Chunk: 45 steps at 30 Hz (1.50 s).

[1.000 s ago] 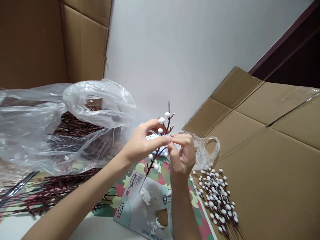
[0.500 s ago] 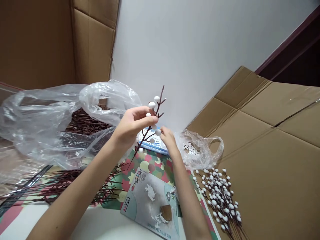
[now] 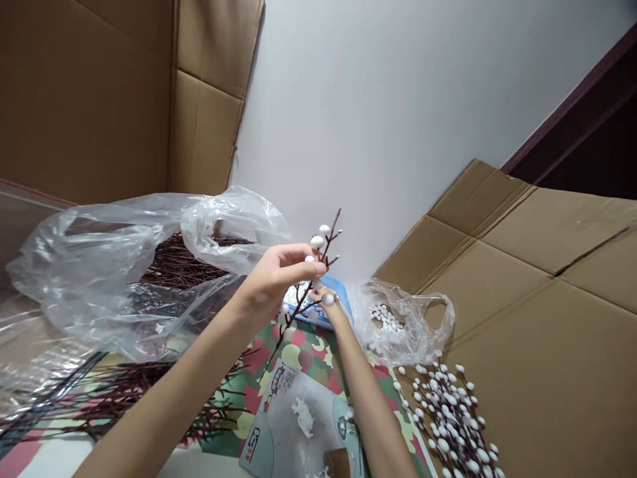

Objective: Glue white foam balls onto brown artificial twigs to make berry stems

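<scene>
Pinching the brown twig (image 3: 299, 307) between thumb and fingers, left hand (image 3: 273, 272) holds it tilted, tip up and right, above the patterned table cover (image 3: 323, 348). White beads (image 3: 317, 242) sit on several side shoots.

Change: a second ago both hands met at the twig. Right hand (image 3: 332, 309) has since left it and now reaches into the blue tray (image 3: 343, 292), beyond the stem; left grip hasn't let go. My read: work is split, left only steadies, right is in among the loose white pieces (image 3: 293, 294). At least two side shoots near the top carry no full-size bead, so I'd call the twig part-covered.

Hidden stuff: right fingertips are behind the twig and its beads, so can't tell if they're spread, pressed together or on a piece. Left fingers' far side is out of sight too. Twig's lower end thins out against the cover, hard to trace. Grey printed box (image 3: 283, 425) with white residue (image 3: 302, 417) runs off the bottom edge, as does the beaded bunch (image 3: 448, 408) at right. Left forearm covers part of the bare twigs (image 3: 114, 392).
</scene>
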Motion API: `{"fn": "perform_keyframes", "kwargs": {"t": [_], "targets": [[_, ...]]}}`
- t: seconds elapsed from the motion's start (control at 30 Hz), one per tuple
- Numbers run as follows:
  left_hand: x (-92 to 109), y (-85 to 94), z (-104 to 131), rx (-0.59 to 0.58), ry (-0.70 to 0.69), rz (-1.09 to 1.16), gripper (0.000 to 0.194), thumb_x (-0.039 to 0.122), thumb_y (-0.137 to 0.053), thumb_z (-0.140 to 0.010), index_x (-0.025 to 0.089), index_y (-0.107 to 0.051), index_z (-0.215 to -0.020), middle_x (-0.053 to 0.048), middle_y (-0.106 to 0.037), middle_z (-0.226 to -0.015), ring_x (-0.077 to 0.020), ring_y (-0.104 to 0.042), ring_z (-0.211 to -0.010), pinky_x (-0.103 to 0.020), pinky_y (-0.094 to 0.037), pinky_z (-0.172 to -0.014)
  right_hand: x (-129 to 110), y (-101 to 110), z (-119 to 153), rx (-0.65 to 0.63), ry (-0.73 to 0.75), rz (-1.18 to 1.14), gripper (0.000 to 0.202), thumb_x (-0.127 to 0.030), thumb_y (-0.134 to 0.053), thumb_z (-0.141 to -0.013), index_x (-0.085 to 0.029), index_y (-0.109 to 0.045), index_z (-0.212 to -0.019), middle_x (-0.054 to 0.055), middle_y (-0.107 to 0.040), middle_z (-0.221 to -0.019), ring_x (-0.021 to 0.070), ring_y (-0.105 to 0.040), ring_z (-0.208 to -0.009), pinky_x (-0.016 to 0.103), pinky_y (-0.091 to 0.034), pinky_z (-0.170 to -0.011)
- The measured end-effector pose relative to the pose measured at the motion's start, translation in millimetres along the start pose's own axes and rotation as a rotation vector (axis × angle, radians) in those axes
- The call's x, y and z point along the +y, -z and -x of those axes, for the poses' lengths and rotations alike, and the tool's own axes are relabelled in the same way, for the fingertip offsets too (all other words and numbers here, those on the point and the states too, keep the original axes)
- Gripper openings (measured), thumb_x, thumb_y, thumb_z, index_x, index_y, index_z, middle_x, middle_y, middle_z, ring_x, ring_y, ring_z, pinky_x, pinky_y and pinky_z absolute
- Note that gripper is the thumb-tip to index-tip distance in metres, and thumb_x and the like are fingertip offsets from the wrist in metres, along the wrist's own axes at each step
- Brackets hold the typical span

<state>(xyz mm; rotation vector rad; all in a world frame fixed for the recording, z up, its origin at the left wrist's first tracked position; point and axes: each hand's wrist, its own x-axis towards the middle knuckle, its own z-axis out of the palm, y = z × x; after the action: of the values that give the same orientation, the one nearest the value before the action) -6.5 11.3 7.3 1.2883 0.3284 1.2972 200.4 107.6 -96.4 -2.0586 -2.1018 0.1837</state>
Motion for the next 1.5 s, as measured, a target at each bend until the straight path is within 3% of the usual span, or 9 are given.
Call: {"fn": "perform_keyframes", "kwargs": {"t": [0.17, 0.23, 0.3, 0.37, 0.77, 0.93, 1.07, 1.17, 1.5], "targets": [[-16, -11.3, 1, -0.147, 0.096, 0.048, 0.021, 0.025, -0.067, -0.072, 0.017, -0.056, -0.056, 0.003, -0.048, -0.058, -0.0097, -0.041, -0.056, -0.026, -0.033, -0.058, -16, 47, 63, 0.418, 0.116, -0.455, 0.021, -0.029, -0.039, -0.091, -0.018, -0.056, -0.088, 0.002, -0.062, -0.087, 0.0139, -0.061, -0.085, 0.027, -0.049, -0.076], [-23, -17.5, 1, -0.19, 0.139, 0.065, 0.021, 0.024, -0.066, -0.072, 0.017, -0.055, -0.056, 0.004, -0.046, -0.058, -0.0099, -0.041, -0.057, -0.026, -0.031, -0.058, -30, 61, 96, 0.732, 0.296, -1.038, 0.012, -0.029, -0.051, -0.082, -0.019, -0.055, -0.078, -0.003, -0.057, -0.071, 0.0121, -0.058, -0.069, 0.027, -0.048, -0.068], [-29, -22.9, 2, -0.216, 0.168, 0.069, 0.022, 0.025, -0.065, -0.072, 0.017, -0.054, -0.055, 0.004, -0.045, -0.058, -0.0102, -0.041, -0.058, -0.027, -0.03, -0.059, -44, 69, 122, 0.803, 0.392, -1.28, 0.005, -0.025, -0.057, -0.078, -0.02, -0.056, -0.075, -0.004, -0.059, -0.069, 0.0111, -0.057, -0.067, 0.026, -0.047, -0.066], [-33, -26.8, 3, -0.236, 0.191, 0.065, 0.022, 0.025, -0.066, -0.071, 0.017, -0.054, -0.055, 0.004, -0.045, -0.057, -0.0106, -0.04, -0.058, -0.027, -0.03, -0.06, -54, 73, 136, 0.795, 0.43, -1.354, 0.003, -0.023, -0.058, -0.076, -0.021, -0.057, -0.075, -0.003, -0.06, -0.068, 0.0111, -0.058, -0.066, 0.026, -0.047, -0.063], [-38, -30.1, 3, -0.182, 0.21, 0.001, 0.018, 0.025, -0.065, -0.07, 0.018, -0.055, -0.056, 0.002, -0.046, -0.058, -0.0118, -0.043, -0.059, -0.027, -0.034, -0.059, -61, 68, 135, 0.788, 0.48, -1.372, 0.007, -0.016, -0.05, -0.077, -0.022, -0.051, -0.073, -0.003, -0.054, -0.068, 0.0106, -0.055, -0.066, 0.024, -0.045, -0.06], [-36, -35.7, 6, -0.173, 0.163, 0.013, 0.02, 0.022, -0.063, -0.072, 0.017, -0.051, -0.057, 0.002, -0.045, -0.06, -0.0109, -0.041, -0.061, -0.026, -0.033, -0.059, -68, 61, 133, 0.963, 0.447, -1.256, 0.012, -0.014, -0.042, -0.081, -0.023, -0.045, -0.073, -0.003, -0.048, -0.067, 0.012, -0.054, -0.067, 0.027, -0.046, -0.061], [-35, -40.3, 9, -0.159, 0.143, 0.031, 0.019, 0.02, -0.063, -0.072, 0.016, -0.05, -0.057, 0.003, -0.043, -0.061, -0.01, -0.039, -0.061, -0.025, -0.033, -0.059, -72, 57, 133, 1.042, 0.494, -1.284, 0.015, -0.012, -0.042, -0.082, -0.024, -0.048, -0.075, -0.003, -0.048, -0.069, 0.0132, -0.054, -0.069, 0.03, -0.047, -0.066], [-34, -44.3, 11, -0.141, 0.148, 0.046, 0.019, 0.02, -0.064, -0.07, 0.017, -0.05, -0.058, 0.003, -0.045, -0.063, -0.0103, -0.041, -0.062, -0.025, -0.035, -0.058, -74, 56, 134, 1.109, 0.449, -1.223, 0.016, -0.011, -0.042, -0.083, -0.024, -0.048, -0.076, -0.002, -0.049, -0.071, 0.015, -0.055, -0.07, 0.032, -0.046, -0.065], [-33, -49.8, 14, -0.123, 0.141, 0.084, 0.018, 0.019, -0.064, -0.069, 0.017, -0.05, -0.058, 0.004, -0.046, -0.063, -0.0103, -0.043, -0.062, -0.025, -0.036, -0.058, -74, 53, 135, 1.185, 0.438, -1.051, 0.016, -0.011, -0.044, -0.083, -0.025, -0.048, -0.077, -0.001, -0.049, -0.072, 0.0164, -0.056, -0.071, 0.036, -0.048, -0.068]]}}
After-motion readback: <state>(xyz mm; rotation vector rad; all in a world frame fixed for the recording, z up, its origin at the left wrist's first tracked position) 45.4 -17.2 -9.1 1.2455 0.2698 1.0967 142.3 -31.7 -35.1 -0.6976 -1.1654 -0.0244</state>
